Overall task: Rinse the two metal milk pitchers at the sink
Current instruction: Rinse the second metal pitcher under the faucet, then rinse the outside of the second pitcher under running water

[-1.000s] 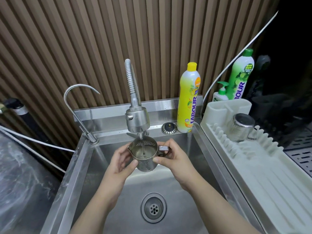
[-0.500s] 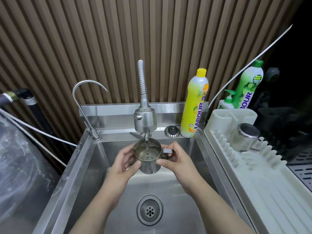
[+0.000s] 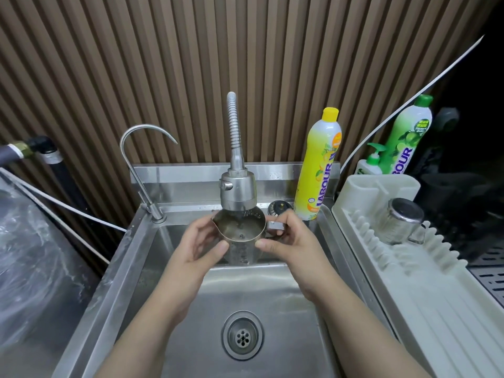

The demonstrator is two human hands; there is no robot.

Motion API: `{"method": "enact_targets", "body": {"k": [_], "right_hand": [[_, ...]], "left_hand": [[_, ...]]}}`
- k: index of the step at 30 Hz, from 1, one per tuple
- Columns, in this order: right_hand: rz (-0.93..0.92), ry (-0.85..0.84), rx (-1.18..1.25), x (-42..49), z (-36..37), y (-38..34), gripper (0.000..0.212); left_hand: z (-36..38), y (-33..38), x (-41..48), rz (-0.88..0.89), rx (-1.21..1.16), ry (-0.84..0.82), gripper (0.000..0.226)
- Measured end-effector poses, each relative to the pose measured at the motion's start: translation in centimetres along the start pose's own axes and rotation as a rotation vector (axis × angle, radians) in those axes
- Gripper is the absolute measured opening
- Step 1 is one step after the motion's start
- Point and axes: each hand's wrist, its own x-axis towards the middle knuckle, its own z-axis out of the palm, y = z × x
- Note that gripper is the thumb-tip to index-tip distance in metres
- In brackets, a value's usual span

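A metal milk pitcher [image 3: 240, 230] stands upright in the air over the steel sink [image 3: 272, 290], right under the flexible tap's spray head [image 3: 238, 190]. Water falls into it. My left hand [image 3: 201, 246] wraps its left side below the spout. My right hand [image 3: 289, 241] grips the handle side, thumb on the front wall. A second metal pitcher [image 3: 401, 221] rests upside down on the white drying rack [image 3: 436, 296] to the right.
A yellow dish-soap bottle [image 3: 319, 170] stands on the sink's back right corner, with a green bottle [image 3: 406, 137] and a pump bottle [image 3: 371, 162] behind the rack. A thin curved tap [image 3: 136, 165] rises at the back left. The drain [image 3: 242, 335] lies below my hands.
The pitcher has come up closer under the spray head, and its mouth now tilts slightly toward me. Both hands keep the same hold. The camera has shifted a little.
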Motion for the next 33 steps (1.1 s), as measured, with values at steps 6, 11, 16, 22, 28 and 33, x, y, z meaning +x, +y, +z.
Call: {"method": "enact_targets", "body": {"k": [6,11,16,22,28,33], "right_hand": [[-0.024,-0.012,0.017,0.3,0.2,-1.1,0.035],[0.144,-0.01,0.07,-0.2,0.1,0.3,0.033],[0.368,-0.061,0.025,-0.2,0.4,2.9,0.035],[0.684,-0.034,-0.156,-0.3,1.4,7.6,0.036],[0.905,0.111,-0.086,-2.0,2.1,14.4,0.041],[0.945,0.188,-0.014,-3.1,3.0,17.3,0.036]], "left_hand": [[-0.3,1.0,0.6,0.021,0.024,-0.018,0.051],[0.0,-0.5,-0.1,-0.062,0.024,0.043,0.056],[0.6,-2.4,-1.0,-0.267,-0.033,0.108,0.024],[1.1,-7.5,-2.1,-0.707,-0.036,0.084,0.027],[2.8,-12.5,-2.7,-0.974,-0.046,0.082,0.034],[3.0,-13.9,-3.5,-1.095,-0.149,0.17,0.044]]}}
